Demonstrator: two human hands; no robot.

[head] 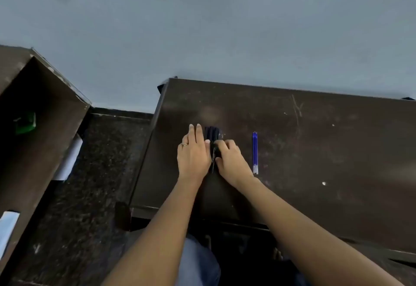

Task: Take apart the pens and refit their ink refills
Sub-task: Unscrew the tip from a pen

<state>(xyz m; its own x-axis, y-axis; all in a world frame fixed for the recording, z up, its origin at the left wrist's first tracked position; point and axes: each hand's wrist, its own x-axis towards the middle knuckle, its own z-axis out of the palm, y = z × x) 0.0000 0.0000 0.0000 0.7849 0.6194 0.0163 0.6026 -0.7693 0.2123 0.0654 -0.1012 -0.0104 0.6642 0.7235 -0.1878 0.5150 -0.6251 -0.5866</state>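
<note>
- Forearms are seen entering from the bottom edge, both bare, converging toward the middle of the counter (326,150); pale blue cloth (198,263) is seen under them at the lap.
- left grip (193,157): laid palm down, two fingers stretched straight and pressed together, set against the left flank of the pens (211,133); a ring (185,144) is worn on it; thumb hidden.
- right grip (229,157): knuckles up, fingers curled down over the near part of the pens, pinching them from the right side.
- pens: dark bundle, laid side by side, pointed away from the body, clamped between both grips, resting on the counter left of centre; count cannot be told.
- One dark pen end (212,164) is seen poking toward the body in the gap between the grips.
- blue refills (255,153): laid flat, parallel to the pens, near the right grip but apart from it.
- Counter edges: left edge lies near the left grip; far edge is butted to the wall (202,38); near edge is crossed by both forearms.
- Open room: wide bare, scratched surface is left right of the refills and beyond the pens.
- Speckled floor (108,173) is seen left of the counter, then a second brown desk (45,150) with a green object (24,123) in its dark recess.
</note>
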